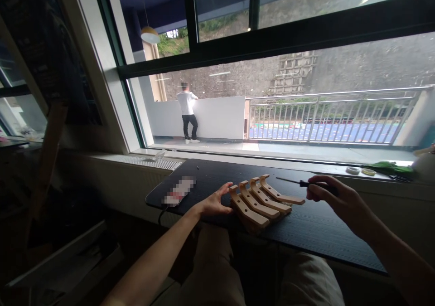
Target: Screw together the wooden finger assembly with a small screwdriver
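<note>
Several curved wooden hook pieces (pixel 261 201) lie side by side on a black table (pixel 322 233) in front of a window. My left hand (pixel 214 202) rests on the table just left of them, fingers stretched out, fingertips touching the nearest piece. My right hand (pixel 335 197) hovers to their right, closed on the dark handle of a screwdriver (pixel 294 182). The thin shaft points left, over the far ends of the wooden pieces.
A flat white and red object (pixel 179 191) lies at the table's left end. On the window sill at the right sit small tape rolls (pixel 353 170) and green things (pixel 390 167). Outside, a person (pixel 187 111) stands on a balcony by a railing (pixel 326 115). My knees are under the table.
</note>
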Motion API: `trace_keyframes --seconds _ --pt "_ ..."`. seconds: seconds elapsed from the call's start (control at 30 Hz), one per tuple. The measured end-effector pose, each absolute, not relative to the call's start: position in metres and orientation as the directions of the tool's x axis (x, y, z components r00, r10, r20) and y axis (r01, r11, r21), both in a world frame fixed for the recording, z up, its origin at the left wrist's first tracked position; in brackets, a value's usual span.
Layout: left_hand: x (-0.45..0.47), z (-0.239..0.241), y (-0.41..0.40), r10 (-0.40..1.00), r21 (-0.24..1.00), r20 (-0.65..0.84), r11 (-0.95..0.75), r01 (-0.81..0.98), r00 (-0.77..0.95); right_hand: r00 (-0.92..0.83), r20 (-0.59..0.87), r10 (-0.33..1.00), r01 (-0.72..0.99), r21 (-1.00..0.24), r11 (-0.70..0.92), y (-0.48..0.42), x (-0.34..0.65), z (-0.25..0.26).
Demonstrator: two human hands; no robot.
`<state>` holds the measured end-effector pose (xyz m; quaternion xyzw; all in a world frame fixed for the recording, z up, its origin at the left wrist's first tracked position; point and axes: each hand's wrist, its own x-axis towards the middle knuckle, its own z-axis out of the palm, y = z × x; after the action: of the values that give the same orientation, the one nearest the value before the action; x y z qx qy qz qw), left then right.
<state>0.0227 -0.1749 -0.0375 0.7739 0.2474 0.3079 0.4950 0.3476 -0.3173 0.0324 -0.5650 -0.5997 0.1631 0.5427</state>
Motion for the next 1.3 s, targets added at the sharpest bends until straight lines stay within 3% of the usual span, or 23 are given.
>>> trace_keyframes --seconds 0.1,0.17,0.3,0.43,0.57,0.93,1.13,1.3 --pt "0.039 -0.046 -0.189 0.645 0.904 0.286 -0.426 0.023 0.709 -0.013 0.462 0.887 0.752 -0.58 0.314 -0.317 0.323 0.056" --pt "0.046 -0.057 -0.209 0.703 0.884 0.345 -0.467 0.037 0.622 -0.104 0.418 0.902 0.812 -0.488 0.32 -0.313 0.307 0.064" --pt "0.052 -0.074 -0.247 0.819 0.839 0.354 -0.491 0.233 0.453 -0.253 0.258 0.933 0.868 -0.366 0.336 -0.311 0.289 0.076" --pt "0.053 -0.068 -0.268 0.832 0.808 0.379 -0.511 0.293 0.405 -0.307 0.208 0.929 0.895 -0.268 0.356 -0.322 0.289 0.09" --pt "0.058 -0.057 -0.274 0.732 0.724 0.516 -0.651 0.23 0.446 -0.295 0.206 0.933 0.933 -0.15 0.328 -0.334 0.294 0.095" --pt "0.074 -0.063 -0.269 0.653 0.718 0.504 -0.681 0.146 0.565 -0.334 0.178 0.925 0.924 -0.133 0.359 -0.334 0.29 0.078" --pt "0.097 -0.062 -0.251 0.685 0.729 0.552 -0.673 0.124 0.476 -0.367 0.186 0.912 0.924 -0.037 0.38 -0.312 0.292 0.083" --pt "0.104 -0.061 -0.237 0.694 0.735 0.514 -0.659 0.158 0.504 -0.377 0.038 0.925 0.925 -0.027 0.378 -0.291 0.292 0.097"
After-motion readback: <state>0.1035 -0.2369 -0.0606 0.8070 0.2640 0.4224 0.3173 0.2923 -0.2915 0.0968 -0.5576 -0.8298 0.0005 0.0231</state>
